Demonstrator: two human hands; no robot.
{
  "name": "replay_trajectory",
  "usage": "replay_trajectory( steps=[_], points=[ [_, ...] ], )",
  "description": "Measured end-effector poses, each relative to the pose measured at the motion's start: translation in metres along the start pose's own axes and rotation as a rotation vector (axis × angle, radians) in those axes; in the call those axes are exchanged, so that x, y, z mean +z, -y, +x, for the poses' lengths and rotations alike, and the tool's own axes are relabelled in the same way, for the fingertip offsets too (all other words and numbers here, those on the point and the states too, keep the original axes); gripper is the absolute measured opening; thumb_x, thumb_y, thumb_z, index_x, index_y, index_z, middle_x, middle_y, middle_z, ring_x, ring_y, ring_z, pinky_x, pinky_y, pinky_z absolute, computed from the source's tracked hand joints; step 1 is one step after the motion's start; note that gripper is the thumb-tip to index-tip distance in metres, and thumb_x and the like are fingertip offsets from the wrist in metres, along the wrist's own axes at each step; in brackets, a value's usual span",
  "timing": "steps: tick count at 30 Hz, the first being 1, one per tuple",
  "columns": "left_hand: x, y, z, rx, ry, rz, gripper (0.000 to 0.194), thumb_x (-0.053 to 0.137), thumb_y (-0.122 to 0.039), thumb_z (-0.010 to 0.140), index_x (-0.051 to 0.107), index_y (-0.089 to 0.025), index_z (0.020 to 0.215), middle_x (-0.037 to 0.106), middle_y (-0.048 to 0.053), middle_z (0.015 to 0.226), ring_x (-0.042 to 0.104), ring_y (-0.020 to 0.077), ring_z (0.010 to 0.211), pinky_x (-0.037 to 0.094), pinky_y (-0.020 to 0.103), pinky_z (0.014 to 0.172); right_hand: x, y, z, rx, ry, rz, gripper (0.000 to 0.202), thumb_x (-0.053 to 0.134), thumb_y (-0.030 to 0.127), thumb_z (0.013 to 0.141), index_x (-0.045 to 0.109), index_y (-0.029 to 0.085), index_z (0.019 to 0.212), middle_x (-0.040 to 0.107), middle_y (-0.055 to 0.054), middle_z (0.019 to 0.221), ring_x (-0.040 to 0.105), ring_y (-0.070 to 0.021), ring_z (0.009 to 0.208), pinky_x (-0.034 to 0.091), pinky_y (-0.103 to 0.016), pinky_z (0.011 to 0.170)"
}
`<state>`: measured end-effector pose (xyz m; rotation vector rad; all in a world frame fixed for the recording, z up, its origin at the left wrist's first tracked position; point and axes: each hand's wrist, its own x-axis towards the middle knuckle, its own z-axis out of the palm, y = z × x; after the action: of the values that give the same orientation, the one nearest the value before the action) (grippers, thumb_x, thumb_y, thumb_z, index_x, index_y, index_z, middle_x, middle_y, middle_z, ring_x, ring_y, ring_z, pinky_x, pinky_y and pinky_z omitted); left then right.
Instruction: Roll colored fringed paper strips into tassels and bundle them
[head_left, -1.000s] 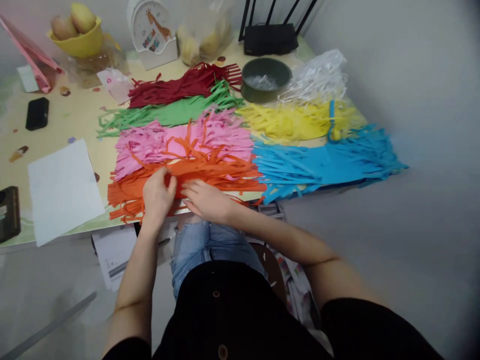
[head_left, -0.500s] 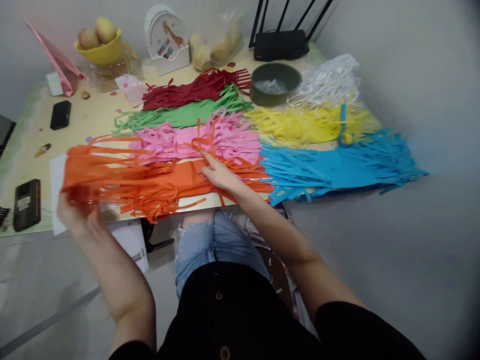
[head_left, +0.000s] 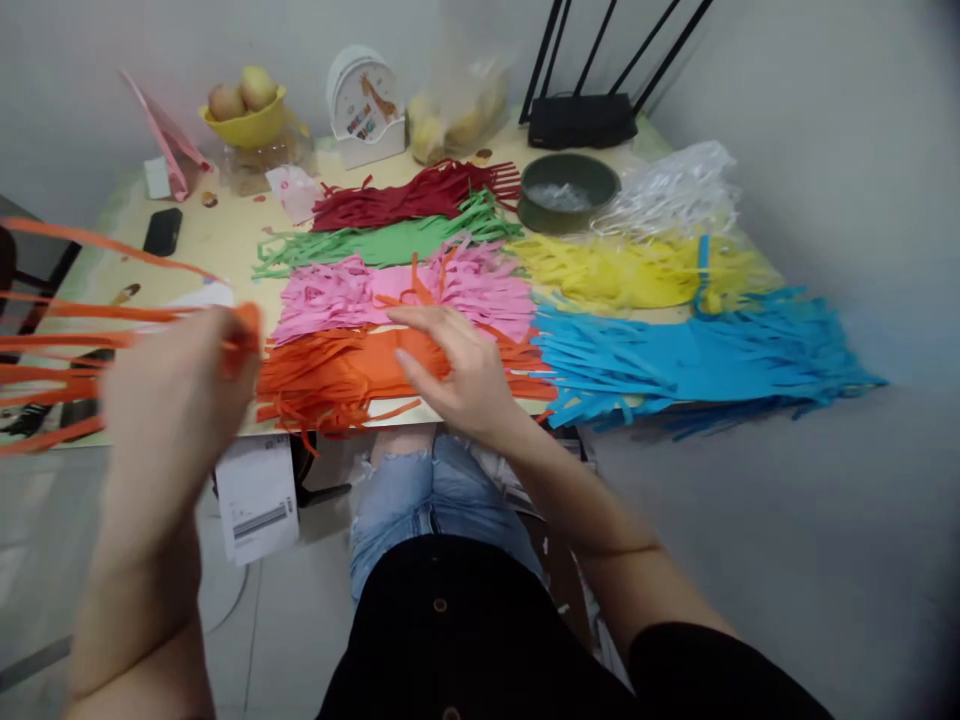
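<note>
My left hand (head_left: 176,400), blurred by motion, is closed on an orange fringed paper strip (head_left: 244,335) at the left, raised above the table's front edge. Loose orange strands (head_left: 60,375) stream out leftward from it. My right hand (head_left: 457,365) hovers over or rests on an orange fringed paper pile (head_left: 352,370), fingers apart and thumb stretched out; whether it touches is hard to tell. Just behind lies a pink fringed pile (head_left: 394,285) with a few orange strands across it. To the right spreads a blue fringed pile (head_left: 675,350), partly over the table edge.
Green (head_left: 382,240), dark red (head_left: 397,195) and yellow (head_left: 622,270) fringed piles lie farther back. A dark green bowl (head_left: 568,195) stands beside crumpled clear plastic (head_left: 667,190). Behind are a router (head_left: 581,120), a giraffe-print holder (head_left: 367,110) and a yellow fruit bowl (head_left: 247,120). A phone (head_left: 163,232) lies left.
My left hand has lifted and turned with the orange strip, whose strands now fly out to the left. My right hand has opened wider over the orange pile. The view has shifted slightly.
</note>
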<state>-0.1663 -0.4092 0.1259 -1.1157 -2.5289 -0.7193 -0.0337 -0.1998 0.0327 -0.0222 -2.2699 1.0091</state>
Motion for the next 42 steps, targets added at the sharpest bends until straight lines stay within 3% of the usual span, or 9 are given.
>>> replay_trajectory(
  steps=[3, 6, 11, 16, 21, 28, 35, 38, 42],
  points=[
    [0.024, -0.029, -0.001, 0.151, 0.156, 0.180, 0.005, 0.059, -0.023, 0.084, 0.064, -0.021, 0.083, 0.061, 0.001, 0.068, 0.056, 0.0177, 0.063, 0.039, 0.026, 0.060, -0.002, 0.027, 0.007, -0.173, 0.046, -0.008, 0.051, 0.058, 0.035, 0.095, 0.053, 0.016, 0.142, 0.060, -0.015, 0.144, 0.051, -0.0274, 0.138, 0.036, -0.050, 0.120],
    [0.035, -0.045, -0.001, 0.202, 0.219, 0.090, 0.012, 0.053, -0.020, 0.084, 0.064, -0.020, 0.089, 0.068, 0.002, 0.076, 0.061, 0.0175, 0.066, 0.042, 0.027, 0.062, 0.000, 0.021, 0.016, -0.170, 0.107, -0.034, 0.051, 0.056, 0.025, 0.091, 0.054, 0.011, 0.140, 0.061, -0.017, 0.141, 0.050, -0.0291, 0.136, 0.039, -0.048, 0.117],
    [0.030, -0.033, 0.005, 0.150, 0.244, -0.178, 0.016, 0.056, -0.025, 0.084, 0.068, -0.020, 0.094, 0.073, 0.003, 0.084, 0.065, 0.0170, 0.074, 0.049, 0.027, 0.072, -0.033, 0.002, 0.037, -0.031, 0.248, -0.007, 0.029, 0.048, 0.009, 0.079, 0.069, 0.014, 0.098, 0.075, -0.007, 0.097, 0.066, -0.0208, 0.091, 0.049, -0.033, 0.085],
    [0.031, -0.019, 0.020, 0.124, 0.368, -0.461, 0.023, 0.064, -0.039, 0.086, 0.069, -0.017, 0.079, 0.073, 0.005, 0.082, 0.065, 0.0173, 0.073, 0.052, 0.028, 0.070, -0.072, 0.009, 0.056, -0.070, 0.298, 0.041, 0.015, 0.056, 0.019, 0.084, 0.067, 0.015, 0.092, 0.071, -0.002, 0.087, 0.061, -0.0154, 0.078, 0.044, -0.026, 0.072],
    [0.042, -0.010, 0.019, -0.027, 0.239, -0.677, 0.024, 0.075, -0.039, 0.081, 0.070, -0.016, 0.079, 0.065, 0.001, 0.065, 0.058, 0.0130, 0.058, 0.048, 0.023, 0.055, -0.074, 0.001, 0.062, -0.057, 0.321, 0.047, 0.017, 0.062, 0.030, 0.089, 0.065, 0.015, 0.081, 0.064, 0.001, 0.073, 0.056, -0.0126, 0.069, 0.042, -0.025, 0.067],
    [0.050, -0.002, 0.008, -0.153, 0.123, -1.011, 0.015, 0.079, -0.033, 0.074, 0.078, -0.019, 0.078, 0.069, 0.006, 0.076, 0.060, 0.0139, 0.063, 0.049, 0.025, 0.056, -0.068, -0.009, 0.054, -0.068, 0.243, 0.307, 0.021, 0.056, 0.028, 0.090, 0.073, 0.017, 0.095, 0.072, -0.003, 0.091, 0.065, -0.0155, 0.084, 0.051, -0.028, 0.078],
    [0.033, -0.002, 0.002, 0.104, 0.188, -0.793, 0.018, 0.063, -0.026, 0.084, 0.081, -0.023, 0.082, 0.073, 0.009, 0.088, 0.066, 0.0254, 0.096, 0.055, 0.039, 0.084, -0.071, -0.014, 0.053, -0.039, 0.296, 0.320, 0.025, 0.053, 0.017, 0.080, 0.076, 0.016, 0.087, 0.075, -0.004, 0.089, 0.068, -0.0169, 0.084, 0.054, -0.030, 0.081],
    [0.028, -0.002, 0.003, 0.219, 0.226, -0.775, 0.024, 0.059, -0.034, 0.090, 0.081, -0.024, 0.089, 0.074, 0.009, 0.090, 0.065, 0.0250, 0.093, 0.053, 0.040, 0.085, -0.076, -0.018, 0.057, -0.065, 0.381, 0.311, 0.030, 0.051, 0.030, 0.090, 0.078, 0.016, 0.095, 0.076, -0.006, 0.096, 0.069, -0.0187, 0.092, 0.054, -0.033, 0.087],
    [0.032, -0.007, 0.003, 0.180, 0.110, -0.567, 0.020, 0.075, -0.034, 0.083, 0.071, -0.021, 0.069, 0.068, 0.003, 0.073, 0.062, 0.0177, 0.073, 0.052, 0.031, 0.071, -0.080, -0.021, 0.063, -0.087, 0.512, 0.307, 0.043, 0.051, 0.054, 0.097, 0.079, 0.020, 0.099, 0.076, -0.004, 0.101, 0.069, -0.0180, 0.096, 0.052, -0.032, 0.087]
  ],
)
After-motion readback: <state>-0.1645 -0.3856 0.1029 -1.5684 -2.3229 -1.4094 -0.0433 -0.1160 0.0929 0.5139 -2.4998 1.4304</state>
